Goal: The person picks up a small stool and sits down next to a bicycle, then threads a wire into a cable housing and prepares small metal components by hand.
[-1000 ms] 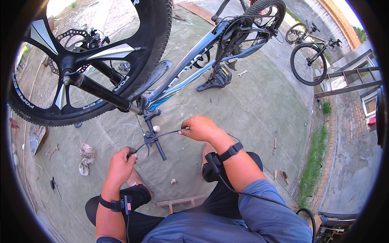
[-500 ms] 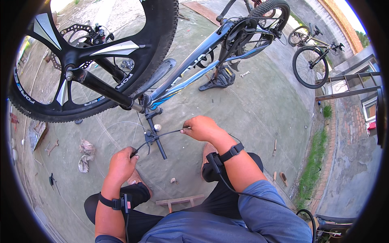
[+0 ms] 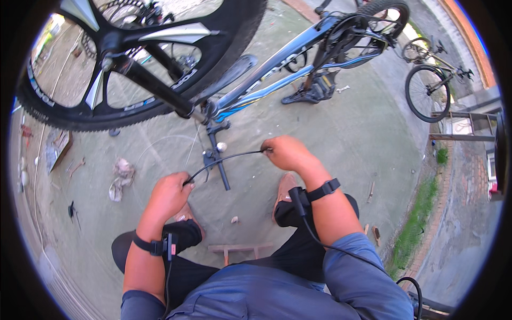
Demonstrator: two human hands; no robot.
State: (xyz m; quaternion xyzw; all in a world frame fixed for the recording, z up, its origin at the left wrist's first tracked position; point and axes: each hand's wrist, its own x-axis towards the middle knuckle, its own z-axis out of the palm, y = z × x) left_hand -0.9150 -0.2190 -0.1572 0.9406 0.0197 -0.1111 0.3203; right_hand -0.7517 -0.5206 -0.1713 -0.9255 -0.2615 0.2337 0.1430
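Note:
A thin black cable housing [image 3: 228, 156] is stretched in a shallow arc between my two hands. One end is pinched by my left hand [image 3: 169, 196], its fingers closed. Around the other end the fingers of my right hand [image 3: 290, 156] are closed, farther right and a little higher. The housing passes across the handlebar [image 3: 223, 173] of a blue and grey bicycle [image 3: 253, 85], which stands upside down. Its large front wheel [image 3: 230, 56], with black and silver spokes, fills the upper left. Near the handlebar is a small pale round object [image 3: 222, 146].
Left of me lie a crumpled rag [image 3: 122, 169], a wrench [image 3: 77, 166] and a metal tray [image 3: 57, 148]. Another wrench [image 3: 342, 89] rests beyond the pedal. A brush [image 3: 376, 235] lies at right. Farther off stand a second bicycle [image 3: 428, 92] and a ladder [image 3: 464, 137]. A low wooden stool [image 3: 240, 249] is beneath me.
The whole view has shifted, so the bicycle appears higher and farther right. My hands have drawn slightly apart, both still gripping the cable housing.

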